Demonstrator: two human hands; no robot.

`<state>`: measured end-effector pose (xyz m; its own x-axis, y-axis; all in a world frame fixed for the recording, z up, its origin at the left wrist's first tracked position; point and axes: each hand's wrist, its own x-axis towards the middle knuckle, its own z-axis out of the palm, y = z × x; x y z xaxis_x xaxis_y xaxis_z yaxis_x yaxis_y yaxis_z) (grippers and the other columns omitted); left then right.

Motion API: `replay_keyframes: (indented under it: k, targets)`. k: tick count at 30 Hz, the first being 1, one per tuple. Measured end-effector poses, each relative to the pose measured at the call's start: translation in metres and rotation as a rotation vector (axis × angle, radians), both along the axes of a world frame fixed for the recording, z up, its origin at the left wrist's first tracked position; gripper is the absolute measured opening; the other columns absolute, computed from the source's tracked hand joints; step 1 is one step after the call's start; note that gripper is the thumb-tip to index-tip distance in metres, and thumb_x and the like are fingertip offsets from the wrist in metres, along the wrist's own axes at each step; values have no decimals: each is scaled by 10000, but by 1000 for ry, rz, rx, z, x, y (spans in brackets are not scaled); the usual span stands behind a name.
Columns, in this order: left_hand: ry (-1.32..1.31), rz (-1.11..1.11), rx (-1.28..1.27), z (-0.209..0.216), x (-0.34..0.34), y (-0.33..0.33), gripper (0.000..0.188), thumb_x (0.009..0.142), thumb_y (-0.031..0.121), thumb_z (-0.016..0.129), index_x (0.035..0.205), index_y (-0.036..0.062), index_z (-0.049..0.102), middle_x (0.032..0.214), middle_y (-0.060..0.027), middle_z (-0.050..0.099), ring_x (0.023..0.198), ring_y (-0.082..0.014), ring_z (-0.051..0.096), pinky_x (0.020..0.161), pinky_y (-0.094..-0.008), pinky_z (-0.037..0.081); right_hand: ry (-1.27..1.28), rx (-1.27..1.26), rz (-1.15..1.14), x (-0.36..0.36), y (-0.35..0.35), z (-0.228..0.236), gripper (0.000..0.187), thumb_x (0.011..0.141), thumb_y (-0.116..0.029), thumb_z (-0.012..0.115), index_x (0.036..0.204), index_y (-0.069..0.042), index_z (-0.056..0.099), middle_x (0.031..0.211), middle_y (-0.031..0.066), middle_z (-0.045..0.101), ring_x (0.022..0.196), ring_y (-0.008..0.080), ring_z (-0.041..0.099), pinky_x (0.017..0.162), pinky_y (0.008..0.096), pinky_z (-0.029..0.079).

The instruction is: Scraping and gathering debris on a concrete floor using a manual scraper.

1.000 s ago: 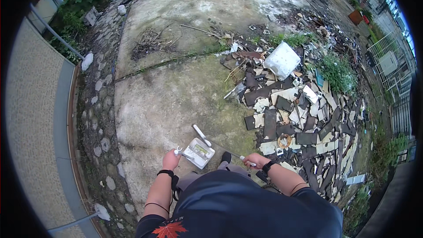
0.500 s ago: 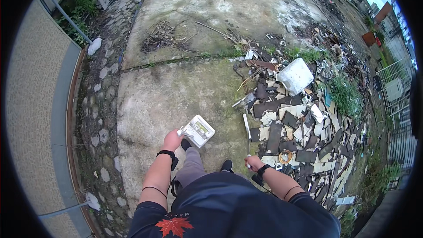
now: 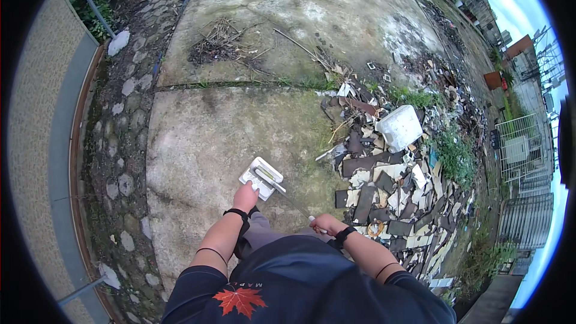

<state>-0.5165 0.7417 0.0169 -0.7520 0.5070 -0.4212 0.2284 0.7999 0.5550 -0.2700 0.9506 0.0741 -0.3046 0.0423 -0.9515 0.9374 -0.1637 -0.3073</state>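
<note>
My left hand (image 3: 245,197) is closed on the near edge of a small white paint tray (image 3: 248,176), held out in front of me above the concrete. My right hand (image 3: 327,225) grips the handle of a paint roller with a long thin metal rod. The roller's narrow white sleeve (image 3: 270,180) lies slanted across the tray, overlapping its inside. Whether the sleeve touches the tray's bottom I cannot tell. Part of the tray's near corner is hidden by my fingers.
Broken tiles and dark strips (image 3: 384,186) cover the ground on my right, with a white plastic container (image 3: 399,128) among them. Dry twigs (image 3: 219,42) lie farther ahead. A pale wall (image 3: 42,126) stands on the left beside a stone-paved strip (image 3: 126,186).
The roller has swung left from beside the rubble to over the tray, my right hand moving with it. The tray has turned a little in my left hand. My view has shifted slightly.
</note>
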Motion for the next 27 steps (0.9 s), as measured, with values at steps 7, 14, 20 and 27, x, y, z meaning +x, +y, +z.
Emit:
replay_keyframes:
  k: [7,14,20,27]
  targets:
    - [-62,-2,-33,7,-43,5,326,817,283,614,998,19,553,892,-221,642,873,-394,608,755,-474,485,-72,-137,-451,-24,57,18,86,877,-119,552,844,-40,546,639,-6,553,465,72,505,388,237,351]
    - [-41,-10,-80,35,-83,38,308,811,294,628,971,35,587,904,-206,642,882,-381,604,741,-461,477,22,-95,-673,-67,143,-15,42,878,-81,530,859,-57,501,642,-14,518,457,72,487,385,221,342]
    - [-9,-2,-126,65,-116,117,309,800,320,640,922,39,600,881,-198,643,862,-377,607,722,-457,477,107,-57,-527,-131,238,-36,151,875,-114,536,742,-91,469,598,-18,508,440,82,471,369,235,317]
    - [63,3,-125,71,-160,226,294,814,317,622,937,51,596,864,-189,645,842,-371,613,713,-466,479,118,-80,-590,-170,359,-48,100,870,-79,547,792,-48,492,557,-1,481,431,92,477,364,245,349]
